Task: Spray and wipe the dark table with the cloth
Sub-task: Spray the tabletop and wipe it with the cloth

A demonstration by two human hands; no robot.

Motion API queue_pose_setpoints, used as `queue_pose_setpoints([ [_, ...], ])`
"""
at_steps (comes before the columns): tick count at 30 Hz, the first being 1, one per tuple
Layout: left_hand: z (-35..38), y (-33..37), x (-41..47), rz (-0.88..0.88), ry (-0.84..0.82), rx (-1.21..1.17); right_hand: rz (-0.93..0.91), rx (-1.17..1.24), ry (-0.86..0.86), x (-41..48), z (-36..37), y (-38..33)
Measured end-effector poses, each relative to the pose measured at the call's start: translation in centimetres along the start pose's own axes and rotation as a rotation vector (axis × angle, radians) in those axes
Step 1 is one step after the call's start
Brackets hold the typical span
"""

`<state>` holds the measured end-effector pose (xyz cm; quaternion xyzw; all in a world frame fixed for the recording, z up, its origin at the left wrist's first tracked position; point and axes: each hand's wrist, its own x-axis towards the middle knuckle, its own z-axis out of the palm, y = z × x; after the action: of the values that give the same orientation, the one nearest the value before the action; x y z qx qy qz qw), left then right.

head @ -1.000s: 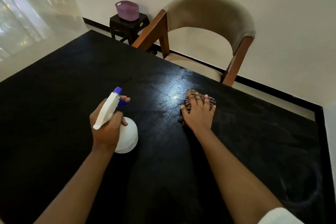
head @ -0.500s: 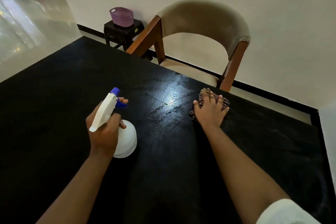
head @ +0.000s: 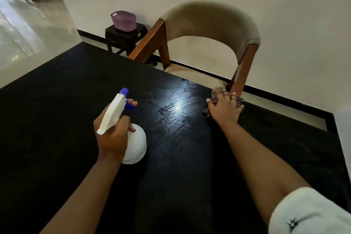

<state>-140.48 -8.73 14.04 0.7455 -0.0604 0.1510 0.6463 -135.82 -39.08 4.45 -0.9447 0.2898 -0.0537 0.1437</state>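
The dark table (head: 57, 129) fills the lower view, with a wet shiny streak left of the cloth. My left hand (head: 112, 135) grips the neck of a white spray bottle (head: 135, 145) with a blue nozzle, a finger on the trigger; the bottle's base stands on the table. My right hand (head: 225, 109) lies flat, fingers spread, pressing a checked cloth (head: 238, 100) against the table's far edge. Most of the cloth is hidden under the hand.
A beige upholstered chair (head: 209, 19) with wooden arms stands just beyond the far edge, close to my right hand. Behind it to the left, a dark stool (head: 123, 38) carries a purple basket (head: 124, 20). A white wall runs behind.
My right hand has slid the cloth away from me and to the right, up to the table's far edge. My left hand and the bottle have stayed about where they were.
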Motion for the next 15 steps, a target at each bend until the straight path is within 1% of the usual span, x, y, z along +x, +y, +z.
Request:
queue_pose_setpoints([
  [2, 0.2, 0.1, 0.2, -0.012, 0.005, -0.017, 0.104, 0.002, 0.000, 0.2, 0.2, -1.0],
  [3, 0.3, 0.1, 0.3, -0.019, 0.006, -0.018, 0.097, -0.013, 0.002, -0.1, 0.5, -2.1],
  [4, 0.5, 0.1, 0.5, -0.027, 0.010, -0.018, 0.038, -0.033, -0.001, -0.6, 0.9, -3.4],
  [5, 0.7, 0.1, 0.6, -0.034, 0.015, -0.018, -0.067, -0.053, -0.015, -1.2, 1.3, -4.8],
  [8, 1.2, 0.0, 0.8, -0.044, 0.031, 0.003, -0.462, -0.072, -0.120, -3.1, 2.3, -8.3],
  [9, 1.3, -0.1, 1.0, -0.046, 0.031, 0.009, -0.546, -0.077, -0.153, -3.3, 2.3, -8.7],
  [10, 1.3, -0.2, 1.1, -0.046, 0.030, 0.011, -0.585, -0.083, -0.165, -2.9, 2.3, -8.6],
  [11, 1.3, -0.2, 1.2, -0.047, 0.028, 0.010, -0.572, -0.084, -0.152, -2.2, 2.1, -8.1],
  [12, 1.3, -0.3, 1.3, -0.047, 0.026, 0.009, -0.511, -0.081, -0.116, -1.3, 2.0, -7.2],
  [15, 1.3, -0.4, 1.3, -0.047, 0.024, 0.006, -0.175, -0.045, 0.003, 1.7, 1.3, -3.8],
])
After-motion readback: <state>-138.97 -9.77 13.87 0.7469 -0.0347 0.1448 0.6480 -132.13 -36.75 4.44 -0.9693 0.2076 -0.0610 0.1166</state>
